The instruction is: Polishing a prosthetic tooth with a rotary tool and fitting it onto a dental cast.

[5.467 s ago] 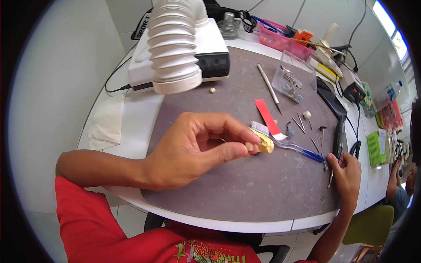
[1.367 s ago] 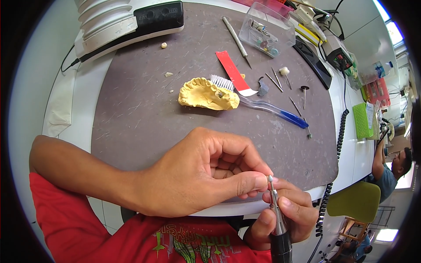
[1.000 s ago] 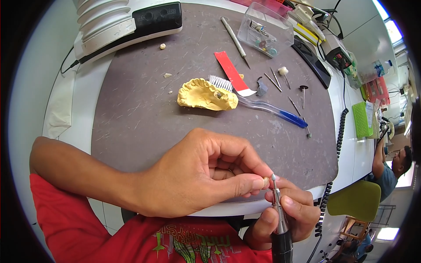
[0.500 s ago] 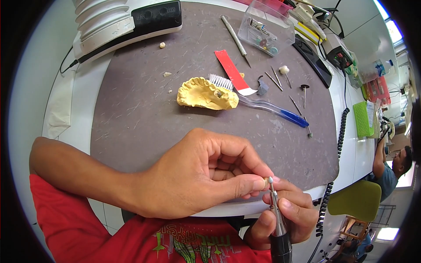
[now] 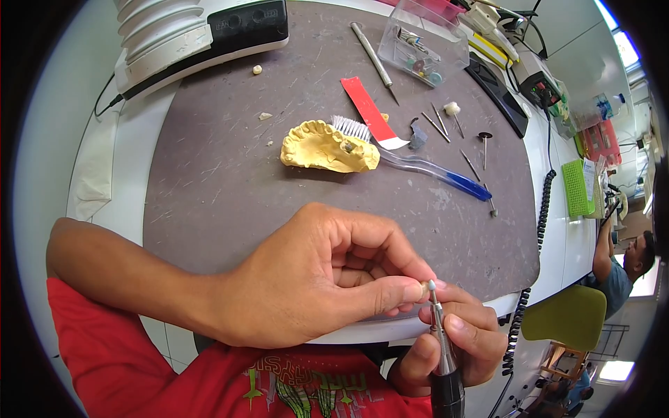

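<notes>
In the head view, pinching a small tooth-like piece [image 5: 424, 288] between thumb and forefinger of the left hand [image 5: 313, 279], close by the right hand [image 5: 472, 340], probably for steadiness; gripping a rotary handpiece [image 5: 445, 359] pen-fashion in the latter, likely for fine control of its pale tip [image 5: 432, 285]. Showing only a cream, rounded end of the piece past the left thumb, beside the tip, contact too small to tell.

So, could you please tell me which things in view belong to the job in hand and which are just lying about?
In the job:
- small cream piece, held by the left hand
- handpiece, held by the right hand
- probably the yellow dental cast

Seemingly just lying about:
- toothbrush
- red strip
- silver pointed tool
- clear box
</notes>
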Motion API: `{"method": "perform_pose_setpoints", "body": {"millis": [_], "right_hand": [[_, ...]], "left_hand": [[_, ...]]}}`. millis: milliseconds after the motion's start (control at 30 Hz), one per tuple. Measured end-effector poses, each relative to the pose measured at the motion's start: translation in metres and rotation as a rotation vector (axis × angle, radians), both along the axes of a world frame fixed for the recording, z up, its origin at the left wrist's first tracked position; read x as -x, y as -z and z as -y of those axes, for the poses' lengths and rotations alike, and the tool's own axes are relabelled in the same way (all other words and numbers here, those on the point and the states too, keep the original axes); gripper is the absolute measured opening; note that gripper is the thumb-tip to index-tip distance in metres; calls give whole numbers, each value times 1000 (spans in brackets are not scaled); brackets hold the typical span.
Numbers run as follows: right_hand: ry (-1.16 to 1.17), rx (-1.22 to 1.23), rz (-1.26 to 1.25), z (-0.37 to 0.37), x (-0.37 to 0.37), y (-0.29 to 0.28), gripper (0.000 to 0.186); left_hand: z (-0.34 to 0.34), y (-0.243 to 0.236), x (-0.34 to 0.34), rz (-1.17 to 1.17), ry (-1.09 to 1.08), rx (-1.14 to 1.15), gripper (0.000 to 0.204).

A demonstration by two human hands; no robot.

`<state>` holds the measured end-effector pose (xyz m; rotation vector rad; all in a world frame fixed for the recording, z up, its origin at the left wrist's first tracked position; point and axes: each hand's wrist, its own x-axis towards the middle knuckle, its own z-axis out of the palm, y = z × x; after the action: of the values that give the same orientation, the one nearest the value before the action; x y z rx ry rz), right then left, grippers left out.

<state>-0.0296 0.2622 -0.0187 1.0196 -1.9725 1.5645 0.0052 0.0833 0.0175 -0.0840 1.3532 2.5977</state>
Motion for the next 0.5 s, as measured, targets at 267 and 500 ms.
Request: {"method": "perform_pose_setpoints", "body": {"millis": [267,500], "right_hand": [[32,25,-5,1,0,1,32],[-13,-15,-38,-2,3,0,31]], "left_hand": [[-1,1,-1,1,-6,-5,17],[0,0,0,10,0,14,19]]}}
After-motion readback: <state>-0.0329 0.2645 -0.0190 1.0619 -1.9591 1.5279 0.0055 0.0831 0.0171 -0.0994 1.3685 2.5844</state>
